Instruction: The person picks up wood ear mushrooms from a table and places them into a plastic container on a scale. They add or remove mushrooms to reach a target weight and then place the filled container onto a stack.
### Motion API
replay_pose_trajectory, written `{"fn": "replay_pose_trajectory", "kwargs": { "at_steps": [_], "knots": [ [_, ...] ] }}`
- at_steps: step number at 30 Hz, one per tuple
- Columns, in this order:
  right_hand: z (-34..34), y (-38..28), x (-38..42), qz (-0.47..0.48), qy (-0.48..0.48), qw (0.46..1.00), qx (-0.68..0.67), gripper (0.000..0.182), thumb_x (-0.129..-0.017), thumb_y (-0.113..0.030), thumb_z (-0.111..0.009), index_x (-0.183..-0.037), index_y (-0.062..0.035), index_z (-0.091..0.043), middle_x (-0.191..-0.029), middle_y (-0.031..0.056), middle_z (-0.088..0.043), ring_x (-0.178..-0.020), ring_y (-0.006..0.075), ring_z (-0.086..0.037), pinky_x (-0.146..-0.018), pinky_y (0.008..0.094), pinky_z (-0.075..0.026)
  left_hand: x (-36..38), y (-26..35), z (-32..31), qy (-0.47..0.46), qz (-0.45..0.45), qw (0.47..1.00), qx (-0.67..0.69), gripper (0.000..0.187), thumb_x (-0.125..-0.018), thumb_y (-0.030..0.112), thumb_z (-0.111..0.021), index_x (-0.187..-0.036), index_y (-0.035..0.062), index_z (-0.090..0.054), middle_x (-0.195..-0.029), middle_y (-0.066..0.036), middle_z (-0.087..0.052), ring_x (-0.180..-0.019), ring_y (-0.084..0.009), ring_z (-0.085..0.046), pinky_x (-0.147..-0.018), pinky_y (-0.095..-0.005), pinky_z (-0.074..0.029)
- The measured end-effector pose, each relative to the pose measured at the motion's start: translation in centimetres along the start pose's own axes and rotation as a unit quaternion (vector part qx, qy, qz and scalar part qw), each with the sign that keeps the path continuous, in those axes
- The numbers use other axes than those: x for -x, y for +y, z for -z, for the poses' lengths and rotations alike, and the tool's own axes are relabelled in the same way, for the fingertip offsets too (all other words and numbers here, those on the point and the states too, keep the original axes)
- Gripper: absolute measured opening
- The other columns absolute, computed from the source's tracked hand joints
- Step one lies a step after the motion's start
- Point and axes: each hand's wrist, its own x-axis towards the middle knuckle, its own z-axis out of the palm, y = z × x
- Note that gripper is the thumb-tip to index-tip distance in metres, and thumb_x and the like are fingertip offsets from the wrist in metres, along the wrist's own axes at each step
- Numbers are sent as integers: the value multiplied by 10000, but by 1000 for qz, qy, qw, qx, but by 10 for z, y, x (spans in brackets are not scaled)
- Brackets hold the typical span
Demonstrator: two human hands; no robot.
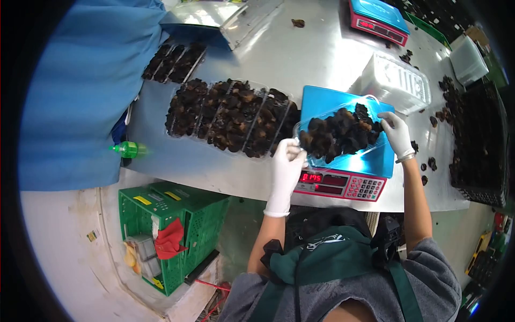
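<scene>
A clear plastic tray (296, 130) heaped with dark wood ear mushrooms (340, 131) is over the blue platform of a red weighing scale (319, 99). My left hand (288, 167), in a white glove, pinches the tray's left end. At the right end, the gloved fingers of my right hand (397, 135) close on the rim beside the mushrooms. Red digits reading about 0.175 glow on the scale's display (312, 177). Left of the scale, several filled trays (230, 115) stand side by side.
Stacked clear trays (396, 83) stand behind the scale. A second scale (378, 24) is farther back. Loose mushrooms lie near a black crate (483, 145) at right. A green spray bottle (129, 149) lies by the table's left edge; green crates (206, 225) are below.
</scene>
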Motion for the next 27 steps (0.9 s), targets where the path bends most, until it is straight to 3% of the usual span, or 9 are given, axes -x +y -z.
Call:
{"fn": "replay_pose_trajectory", "kwargs": {
  "at_steps": [7,9,14,18,21,24,27],
  "knots": [
    [-105,-142,-92,169,-160,972,-16,264,-912,-155,-575,-1114,-16,-674,-1015,147,-707,-938,218,-674,-850,348,-516,25,42,117,157,-19,985,68,263,-905,6,-604,-1153,34,-519,-968,-71,-589,-814,-150,-630,-703,-290,-597],
    [-157,-181,-120,197,-174,964,-35,300,-879,-230,-577,-1069,-26,-687,-1002,205,-690,-963,359,-662,-870,396,-516,20,48,154,210,-23,975,64,267,-905,9,-605,-1154,39,-516,-967,-71,-590,-803,-147,-626,-704,-291,-595],
    [-272,-276,-181,270,-218,937,-48,300,-880,-253,-604,-1074,-42,-693,-988,188,-703,-939,345,-670,-856,387,-521,-20,43,242,295,-45,953,60,231,-906,6,-606,-1111,42,-506,-947,-70,-590,-800,-147,-615,-712,-302,-583],
    [-341,-314,-214,227,-271,934,-52,323,-891,-261,-598,-1110,-40,-686,-994,184,-705,-930,340,-674,-879,391,-517,-63,22,284,311,-55,946,69,229,-901,5,-620,-1092,45,-501,-952,-75,-591,-806,-158,-615,-727,-320,-584],
    [-392,-297,-242,299,-217,929,2,334,-884,-245,-572,-1119,-35,-683,-1003,188,-702,-961,360,-660,-908,398,-505,-84,7,290,315,-35,945,81,232,-890,2,-635,-1080,45,-508,-969,-85,-597,-825,-178,-622,-748,-338,-582],
    [-346,-287,-223,314,-165,933,-67,320,-877,-233,-563,-1124,-71,-687,-1141,173,-670,-1092,349,-614,-972,389,-471,-92,-12,291,312,-6,946,87,221,-889,9,-645,-1065,35,-514,-983,-91,-597,-842,-188,-629,-771,-347,-580],
    [-232,-250,-181,363,-135,914,-125,315,-937,-271,-553,-1152,-67,-662,-1185,152,-643,-1145,312,-573,-1014,381,-428,-88,-12,293,304,16,949,84,214,-910,53,-638,-1092,35,-526,-1006,-96,-603,-872,-196,-636,-800,-347,-574]
  ]
}}
